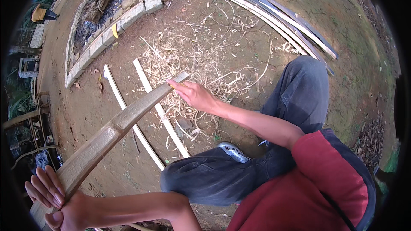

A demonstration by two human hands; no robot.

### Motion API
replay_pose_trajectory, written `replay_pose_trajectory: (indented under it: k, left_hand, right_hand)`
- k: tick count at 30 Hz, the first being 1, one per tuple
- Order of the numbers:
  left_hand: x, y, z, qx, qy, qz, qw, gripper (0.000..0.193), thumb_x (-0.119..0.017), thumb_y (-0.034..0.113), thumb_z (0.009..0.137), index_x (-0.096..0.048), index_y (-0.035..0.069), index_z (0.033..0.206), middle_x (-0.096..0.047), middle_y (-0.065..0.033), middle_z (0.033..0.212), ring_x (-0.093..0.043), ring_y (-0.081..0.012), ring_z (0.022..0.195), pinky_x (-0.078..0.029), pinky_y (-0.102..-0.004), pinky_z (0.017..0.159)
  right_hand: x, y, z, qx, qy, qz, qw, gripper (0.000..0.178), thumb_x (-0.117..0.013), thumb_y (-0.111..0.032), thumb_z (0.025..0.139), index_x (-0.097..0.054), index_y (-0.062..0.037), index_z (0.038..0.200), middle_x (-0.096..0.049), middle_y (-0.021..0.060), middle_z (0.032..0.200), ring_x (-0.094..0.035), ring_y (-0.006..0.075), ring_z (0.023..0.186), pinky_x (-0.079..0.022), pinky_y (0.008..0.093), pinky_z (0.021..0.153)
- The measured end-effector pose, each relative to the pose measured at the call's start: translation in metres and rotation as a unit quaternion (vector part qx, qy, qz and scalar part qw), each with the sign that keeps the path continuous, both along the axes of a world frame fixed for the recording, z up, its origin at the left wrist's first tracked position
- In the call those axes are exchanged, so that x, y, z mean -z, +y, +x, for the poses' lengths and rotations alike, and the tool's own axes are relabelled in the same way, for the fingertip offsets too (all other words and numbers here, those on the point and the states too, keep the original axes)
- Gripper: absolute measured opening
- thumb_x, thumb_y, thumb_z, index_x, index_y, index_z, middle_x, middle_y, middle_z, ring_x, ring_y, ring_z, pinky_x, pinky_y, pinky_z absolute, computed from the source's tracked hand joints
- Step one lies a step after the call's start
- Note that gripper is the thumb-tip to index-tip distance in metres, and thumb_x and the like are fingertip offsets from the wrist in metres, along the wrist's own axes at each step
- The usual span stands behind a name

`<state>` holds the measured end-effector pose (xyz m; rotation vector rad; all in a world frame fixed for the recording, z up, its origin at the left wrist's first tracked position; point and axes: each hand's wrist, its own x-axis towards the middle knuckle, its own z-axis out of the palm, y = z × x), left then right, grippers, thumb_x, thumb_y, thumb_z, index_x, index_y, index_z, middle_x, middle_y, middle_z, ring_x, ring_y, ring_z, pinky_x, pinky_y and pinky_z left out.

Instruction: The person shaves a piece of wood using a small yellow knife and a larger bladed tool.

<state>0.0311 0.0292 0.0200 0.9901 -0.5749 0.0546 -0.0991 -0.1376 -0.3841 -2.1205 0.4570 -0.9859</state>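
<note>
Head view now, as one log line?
Left hand: long brown bamboo strip; Right hand: slim yellow-handled tool, strip's far end; Ground: pale curled shavings

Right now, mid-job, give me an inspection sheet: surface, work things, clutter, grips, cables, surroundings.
Surface: bare brown ground.
Work things: wide bamboo strip, held slanting; two pale strips lying on the ground, partly behind it.
Clutter: curly shavings scattered around its far end.
Grips: left grip around the wide strip's near end; right grip closed on a slim tool, mostly hidden, at the far end.
Cables: nothing seen for certain; dark cord or strap against the red shirt.
Surroundings: stone-edged bed upper left; long strips upper right; person in yellow far left.
</note>
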Motion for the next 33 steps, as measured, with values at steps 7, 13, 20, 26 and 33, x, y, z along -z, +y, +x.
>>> replay_pose_trajectory:
  k: [7,13,20,26,33]
  left_hand:
    - [-0.004,0.024,0.030,0.355,-0.029,0.044,0.933,0.034,-0.040,0.010,0.039,-0.024,0.006,0.068,-0.025,-0.0125,0.064,-0.030,-0.0238,0.058,-0.043,-0.0404,0.092]
    - [-0.010,0.034,0.038,0.168,0.013,0.081,0.982,0.035,-0.041,0.010,0.039,-0.024,0.006,0.069,-0.026,-0.0139,0.071,-0.037,-0.0282,0.068,-0.036,-0.0463,0.107]
    - [-0.009,0.040,0.048,0.236,-0.030,0.060,0.969,0.040,-0.043,0.012,0.040,-0.028,0.000,0.075,-0.029,-0.0190,0.079,-0.043,-0.0370,0.083,-0.023,-0.0610,0.113]
    - [-0.001,-0.012,-0.016,0.140,-0.064,-0.012,0.988,0.039,-0.042,0.014,0.039,-0.026,-0.002,0.071,-0.028,-0.0188,0.077,-0.040,-0.0344,0.074,-0.030,-0.0599,0.106]
    - [0.000,-0.020,-0.019,0.087,-0.028,-0.012,0.996,0.033,-0.036,0.016,0.033,-0.021,0.013,0.062,-0.021,-0.0072,0.054,-0.018,-0.0186,0.045,-0.027,-0.0252,0.039]
  right_hand:
    - [0.038,-0.014,-0.015,-0.029,0.249,0.218,0.943,0.048,-0.043,0.001,0.094,-0.040,-0.0028,0.142,-0.039,0.0028,0.046,-0.037,0.0153,0.034,-0.040,0.0282,0.030]
    - [0.046,-0.002,-0.014,0.001,0.104,0.053,0.993,0.050,-0.046,-0.002,0.094,-0.040,-0.0077,0.143,-0.043,0.0040,0.049,-0.035,0.0143,0.034,-0.039,0.0297,0.031]
    - [0.026,0.005,-0.018,-0.038,0.157,0.202,0.966,0.051,-0.043,-0.001,0.094,-0.035,-0.0011,0.144,-0.042,0.0046,0.048,-0.036,0.0119,0.034,-0.036,0.0265,0.029]
    - [0.017,-0.019,-0.042,-0.082,0.267,0.282,0.918,0.053,-0.037,-0.003,0.096,-0.027,-0.0075,0.149,-0.038,0.0046,0.053,-0.035,0.0141,0.037,-0.038,0.0259,0.032]
    - [-0.004,0.006,-0.011,-0.065,0.149,0.071,0.984,0.058,-0.040,-0.001,0.096,-0.023,-0.0111,0.150,-0.047,0.0106,0.064,-0.049,0.0162,0.049,-0.049,0.0310,0.038]
